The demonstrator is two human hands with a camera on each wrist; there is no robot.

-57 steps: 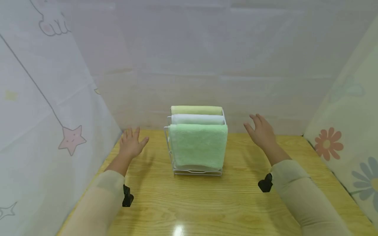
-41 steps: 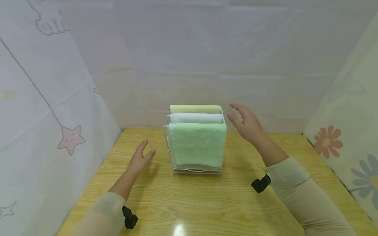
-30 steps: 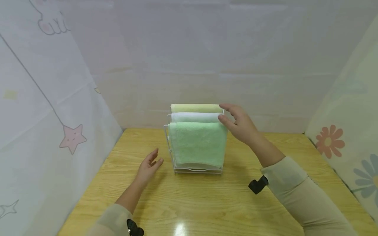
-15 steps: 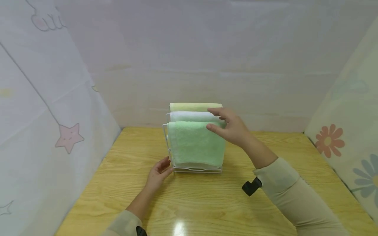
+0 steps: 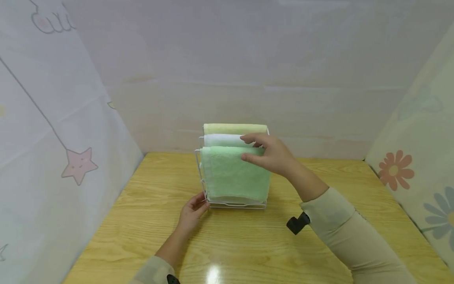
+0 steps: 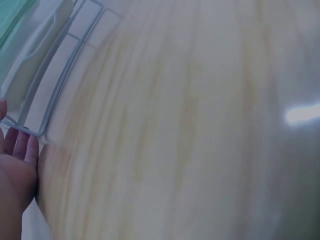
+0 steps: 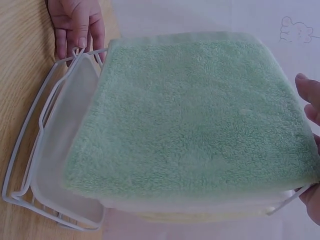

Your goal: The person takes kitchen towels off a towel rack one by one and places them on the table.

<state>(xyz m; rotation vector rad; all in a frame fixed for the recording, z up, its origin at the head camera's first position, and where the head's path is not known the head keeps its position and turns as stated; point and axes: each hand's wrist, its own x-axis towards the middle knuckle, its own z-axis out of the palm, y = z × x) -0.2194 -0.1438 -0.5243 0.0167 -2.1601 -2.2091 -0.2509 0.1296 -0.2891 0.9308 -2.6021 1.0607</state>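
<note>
A white wire rack (image 5: 235, 208) stands on the table with three folded towels hung over its bars. Frontmost is a light green towel (image 5: 230, 173), behind it a white towel (image 5: 221, 140), and at the back a pale yellow towel (image 5: 230, 128). At the base's front left corner my left hand (image 5: 190, 215) grips the wire, thumb over it and fingers beyond, as the right wrist view shows. My right hand (image 5: 274, 156) reaches over the green towel's upper right part, thumb in front and fingers behind its top. A gap shows between thumb and cloth (image 7: 200, 115) in the right wrist view.
The rack's base holds a white drip tray (image 7: 65, 140). The wooden table (image 5: 234, 244) extends around the rack. Printed cloth hangs behind and on both sides, with a pink star (image 5: 79, 165) on the left cloth and flowers (image 5: 393, 169) on the right cloth.
Both hands have come in from the sides. My left hand moved right to the rack's base corner and took hold of it; my right hand moved left over the towels. The rack stayed put.
</note>
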